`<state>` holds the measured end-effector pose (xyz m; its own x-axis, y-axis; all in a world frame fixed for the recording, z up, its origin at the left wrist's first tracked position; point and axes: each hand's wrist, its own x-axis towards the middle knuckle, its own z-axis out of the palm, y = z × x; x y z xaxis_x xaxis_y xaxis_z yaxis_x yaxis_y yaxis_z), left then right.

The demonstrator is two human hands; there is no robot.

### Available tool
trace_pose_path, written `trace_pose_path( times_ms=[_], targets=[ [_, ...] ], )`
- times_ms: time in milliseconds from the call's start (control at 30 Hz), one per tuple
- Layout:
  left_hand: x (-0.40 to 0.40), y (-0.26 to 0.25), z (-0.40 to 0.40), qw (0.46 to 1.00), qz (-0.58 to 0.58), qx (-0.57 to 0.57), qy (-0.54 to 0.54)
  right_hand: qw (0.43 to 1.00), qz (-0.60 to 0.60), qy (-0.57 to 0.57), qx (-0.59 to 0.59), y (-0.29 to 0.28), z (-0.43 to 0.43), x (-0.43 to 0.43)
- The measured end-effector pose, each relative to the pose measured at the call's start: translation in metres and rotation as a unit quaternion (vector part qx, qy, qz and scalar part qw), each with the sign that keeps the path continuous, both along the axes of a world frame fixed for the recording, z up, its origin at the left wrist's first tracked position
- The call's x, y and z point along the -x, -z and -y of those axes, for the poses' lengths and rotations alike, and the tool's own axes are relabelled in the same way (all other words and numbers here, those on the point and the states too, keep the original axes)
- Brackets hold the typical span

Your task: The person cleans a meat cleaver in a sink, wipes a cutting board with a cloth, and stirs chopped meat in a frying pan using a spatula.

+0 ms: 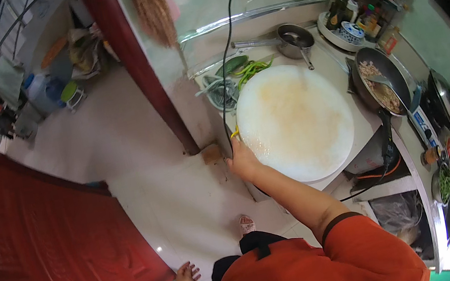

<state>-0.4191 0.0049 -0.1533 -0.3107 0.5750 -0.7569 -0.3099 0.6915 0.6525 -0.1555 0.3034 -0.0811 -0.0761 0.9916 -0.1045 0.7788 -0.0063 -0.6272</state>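
Observation:
A large round white cutting board (296,124) with yellowish stains lies on the counter before me. My right hand (244,160) reaches to its near left edge; a small yellow thing (234,131) shows at the fingertips, and a black cable (225,55) runs down to the hand. Whether the fingers close on either cannot be told. My left hand (186,277) hangs low beside my body, fingers apart and holding nothing. Behind the board lie green peppers (254,68), a green cucumber-like vegetable (232,65) and a small basket (220,92).
A saucepan (296,40) stands behind the board. To the right are a frying pan (381,83) with chopped food and a spatula, a lidded pan (443,97) and a bowl of cut greens (444,184). A red door (54,240) is at the left; a broom (152,12) hangs on the wall.

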Motion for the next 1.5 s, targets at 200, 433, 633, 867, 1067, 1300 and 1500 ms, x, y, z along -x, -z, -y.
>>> trace_pose_path(
  times_ms=[200, 433, 633, 867, 1067, 1300, 1500],
  targets=[
    [0.105, 0.057, 0.043, 0.991, 0.074, 0.108, -0.023, 0.980, 0.024, 0.057, 0.191, -0.007, -0.021, 0.019],
    [0.168, 0.081, -0.131, 0.976, 0.084, 0.155, 0.127, 0.960, 0.076, 0.074, 0.259, -0.002, 0.000, -0.023],
    [0.085, -0.004, -0.361, 0.929, 0.139, 0.061, 0.338, 0.947, 0.122, 0.144, 0.259, -0.101, 0.069, -0.014],
    [-0.149, -0.061, -0.431, 0.729, 0.444, 0.116, 0.507, 0.928, 0.227, 0.220, 0.199, -0.191, 0.099, 0.019],
    [-0.200, -0.133, -0.413, 0.623, 0.623, 0.053, 0.470, 0.919, 0.292, 0.222, 0.144, -0.221, 0.121, 0.023],
    [-0.191, -0.175, -0.356, 0.717, 0.547, 0.050, 0.429, 0.903, 0.361, 0.230, 0.029, -0.272, 0.146, 0.029],
    [-0.119, -0.243, -0.299, 0.673, 0.598, 0.089, 0.426, 0.872, 0.441, 0.201, 0.063, -0.345, 0.199, 0.091]
  ],
)
